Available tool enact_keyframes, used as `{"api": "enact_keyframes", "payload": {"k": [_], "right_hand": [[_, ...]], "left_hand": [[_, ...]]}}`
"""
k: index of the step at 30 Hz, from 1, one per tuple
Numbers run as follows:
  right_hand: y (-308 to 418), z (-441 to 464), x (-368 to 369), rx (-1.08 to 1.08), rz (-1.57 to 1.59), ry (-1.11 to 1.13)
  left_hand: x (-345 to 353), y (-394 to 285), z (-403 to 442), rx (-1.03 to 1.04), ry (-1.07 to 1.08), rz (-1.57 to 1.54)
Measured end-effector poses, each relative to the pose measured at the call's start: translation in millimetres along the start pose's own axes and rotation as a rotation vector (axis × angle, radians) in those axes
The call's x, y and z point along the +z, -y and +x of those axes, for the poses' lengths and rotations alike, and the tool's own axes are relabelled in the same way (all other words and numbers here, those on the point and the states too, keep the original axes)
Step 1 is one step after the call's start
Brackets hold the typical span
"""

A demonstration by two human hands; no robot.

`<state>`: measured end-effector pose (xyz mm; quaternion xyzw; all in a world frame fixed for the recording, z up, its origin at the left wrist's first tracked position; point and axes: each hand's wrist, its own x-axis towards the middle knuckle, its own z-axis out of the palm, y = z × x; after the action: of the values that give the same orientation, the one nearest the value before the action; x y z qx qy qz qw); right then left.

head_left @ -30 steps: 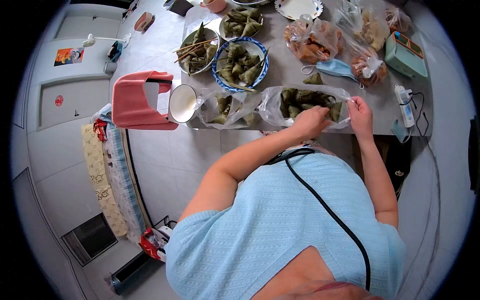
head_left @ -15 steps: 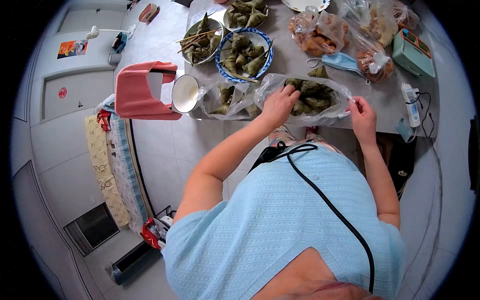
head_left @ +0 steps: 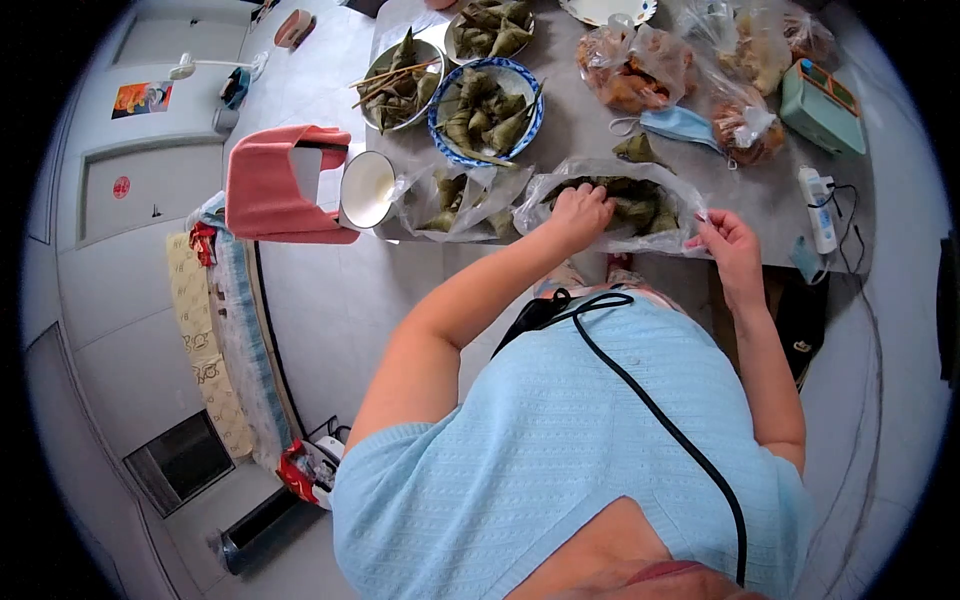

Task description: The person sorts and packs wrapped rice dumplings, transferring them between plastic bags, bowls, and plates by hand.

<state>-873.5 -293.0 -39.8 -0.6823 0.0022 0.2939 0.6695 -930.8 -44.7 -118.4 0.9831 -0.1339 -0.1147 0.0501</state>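
At the table's near edge lies a clear plastic bag [head_left: 690, 195] filled with leaf-wrapped rice dumplings [head_left: 635, 212]. My left hand [head_left: 583, 214] reaches into its mouth, fingers curled down over a dumpling, fingertips partly hidden. My right hand [head_left: 732, 243] pinches the bag's right edge between thumb and fingers. One dumpling [head_left: 637, 150] sits just behind the bag. To the left, a second plastic bag [head_left: 478, 205] also contains dumplings. Further back, a blue-rimmed bowl [head_left: 540, 112] and a metal bowl [head_left: 437, 62] hold more dumplings, with chopsticks across the metal one.
A white round container [head_left: 368, 190] stands beside a pink-covered chair [head_left: 275, 190] on the left. Food-filled bags [head_left: 635, 65], a blue face mask [head_left: 680, 127], a green box-shaped device [head_left: 822, 108] and a power strip [head_left: 818, 210] occupy the right side. Cables hang off the table's right edge.
My left hand has moved slightly right and nearer to me, its fingers now deeper among the dumplings. The right hand, still pinching the bag edge, has shifted slightly toward me.
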Motion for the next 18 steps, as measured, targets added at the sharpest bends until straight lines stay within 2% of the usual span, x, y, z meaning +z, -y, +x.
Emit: {"api": "enact_keyframes", "payload": {"k": [1, 3, 4, 6, 7, 8, 10, 14, 18], "right_hand": [[2, -2, -2, -0.004, 0.000, -0.006], [4, -4, -3, 0.086, 0.150, 0.045], [3, -4, -4, 0.085, 0.150, 0.045], [2, -3, -8, 0.144, 0.352, 0.107], [2, -2, -10, 0.144, 0.352, 0.105], [4, 0, -11, 0.126, 0.448, 0.141], [10, 0, -11, 0.106, 0.544, 0.179], [37, -4, -2, 0.047, 0.608, 0.190], [58, -11, -5, -0.050, 0.607, 0.258]], "left_hand": [[-7, -3, 3, 0.006, -0.003, 0.001], [-28, -9, 4, 0.207, -0.289, -0.245], [-33, -7, 5, 0.208, -0.290, -0.244], [-42, 4, 9, 0.050, -0.089, -0.234], [-61, 9, 8, -0.034, 0.212, -0.111], [-68, 14, -2, -0.031, 0.213, -0.110], [-79, 23, -24, -0.020, 0.193, 0.207], [-64, 40, -38, -0.077, 0.096, 0.224], [-93, 23, -47, -0.098, 0.091, 0.277]]}}
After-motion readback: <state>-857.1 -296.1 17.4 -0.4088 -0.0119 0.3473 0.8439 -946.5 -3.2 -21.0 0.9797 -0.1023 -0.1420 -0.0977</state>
